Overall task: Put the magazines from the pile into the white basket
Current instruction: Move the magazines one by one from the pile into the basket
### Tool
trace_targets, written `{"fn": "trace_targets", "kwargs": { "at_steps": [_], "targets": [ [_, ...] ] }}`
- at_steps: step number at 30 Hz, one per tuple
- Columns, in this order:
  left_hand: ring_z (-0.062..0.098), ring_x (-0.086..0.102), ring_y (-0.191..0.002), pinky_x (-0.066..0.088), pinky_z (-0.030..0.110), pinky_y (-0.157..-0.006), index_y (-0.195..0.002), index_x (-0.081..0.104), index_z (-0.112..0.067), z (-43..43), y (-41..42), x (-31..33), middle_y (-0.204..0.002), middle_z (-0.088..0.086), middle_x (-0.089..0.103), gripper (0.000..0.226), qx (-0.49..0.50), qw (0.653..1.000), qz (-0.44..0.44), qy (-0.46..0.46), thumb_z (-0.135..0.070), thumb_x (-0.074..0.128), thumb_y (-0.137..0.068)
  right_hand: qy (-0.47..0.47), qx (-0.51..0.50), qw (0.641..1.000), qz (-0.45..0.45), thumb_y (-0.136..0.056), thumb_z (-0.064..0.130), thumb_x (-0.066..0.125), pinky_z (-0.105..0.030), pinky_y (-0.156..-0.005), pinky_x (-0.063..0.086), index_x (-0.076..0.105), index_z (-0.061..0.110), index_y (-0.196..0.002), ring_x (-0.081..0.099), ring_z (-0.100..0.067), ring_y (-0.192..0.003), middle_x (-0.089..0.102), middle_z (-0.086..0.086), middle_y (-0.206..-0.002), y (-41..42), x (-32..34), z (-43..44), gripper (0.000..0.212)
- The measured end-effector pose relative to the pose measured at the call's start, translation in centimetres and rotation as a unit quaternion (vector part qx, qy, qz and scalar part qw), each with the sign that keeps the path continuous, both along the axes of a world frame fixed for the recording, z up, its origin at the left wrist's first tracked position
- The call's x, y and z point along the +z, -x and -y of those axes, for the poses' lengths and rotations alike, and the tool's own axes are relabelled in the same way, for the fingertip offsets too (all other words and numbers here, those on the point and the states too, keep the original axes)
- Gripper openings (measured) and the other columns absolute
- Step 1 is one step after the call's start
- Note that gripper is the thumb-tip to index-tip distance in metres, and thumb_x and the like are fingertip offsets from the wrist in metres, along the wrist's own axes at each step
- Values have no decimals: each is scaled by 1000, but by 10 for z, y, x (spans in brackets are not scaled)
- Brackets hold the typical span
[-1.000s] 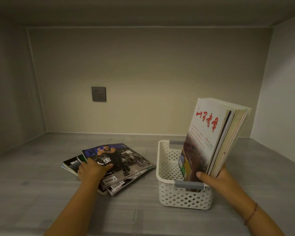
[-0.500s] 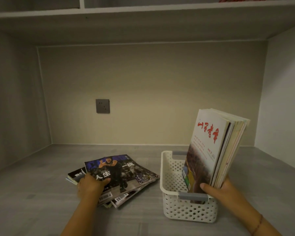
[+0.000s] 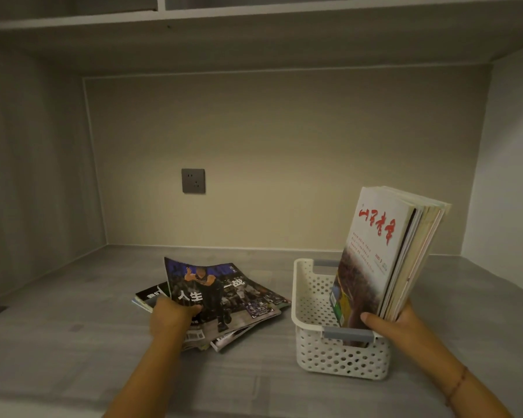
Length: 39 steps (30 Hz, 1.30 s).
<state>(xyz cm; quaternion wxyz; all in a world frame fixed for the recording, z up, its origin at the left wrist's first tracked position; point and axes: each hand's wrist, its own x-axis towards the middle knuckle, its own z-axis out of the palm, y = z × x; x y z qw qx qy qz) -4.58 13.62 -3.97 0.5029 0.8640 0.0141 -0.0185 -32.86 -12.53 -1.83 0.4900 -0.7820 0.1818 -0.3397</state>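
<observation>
The top magazine (image 3: 224,291) has just curled up off the pile (image 3: 151,297), pinched by the left hand (image 3: 172,319), so the next transfer is starting. The right hand (image 3: 396,327) grips the standing magazines (image 3: 378,251) in the white basket (image 3: 311,300).

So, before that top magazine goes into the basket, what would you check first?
1. Left hand grips the top magazine: ok, its far left corner is raised.
2. Only one magazine lifts from the pile: cannot tell.
3. Free room in the basket left of the standing magazines: ok.
4. Right hand holds the standing magazines to the basket's right side: ok.
5. Basket sits flat on the shelf: ok.
</observation>
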Motion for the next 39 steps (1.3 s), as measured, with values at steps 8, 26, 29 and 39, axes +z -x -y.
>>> {"fn": "trace_targets", "kwargs": {
  "at_steps": [8,26,29,39],
  "targets": [
    [32,64,-41,53,37,-35,-94,53,3,1,-4,13,-68,23,65,12,-105,946,-209,224,-3,61,-89,-2,7,1000,-1,-71,7,73,-39,-100,41,31,15,-138,50,-21,-115,51,-3,-126,-1,-1,2,79],
    [36,61,-69,51,45,-63,-90,48,1,1,-19,22,-80,25,63,12,-139,960,-195,144,-7,57,-92,12,2,1000,6,-71,12,74,-27,-92,40,27,27,-135,46,-11,-107,46,13,-113,-1,-4,2,80],
    [38,64,-69,53,48,-64,-94,50,2,-8,-22,20,-71,25,68,15,-158,948,-227,155,-4,62,-87,13,0,1000,10,-72,11,73,-16,-84,40,28,32,-127,47,-5,-102,46,20,-108,-2,-4,2,75],
    [37,63,-71,54,45,-56,-103,51,2,-7,-22,24,-84,24,65,19,-162,943,-207,204,-9,60,-90,10,1,1000,-1,-72,15,74,-12,-79,39,24,27,-137,45,9,-94,42,29,-107,-1,-3,2,83]
  ]
}}
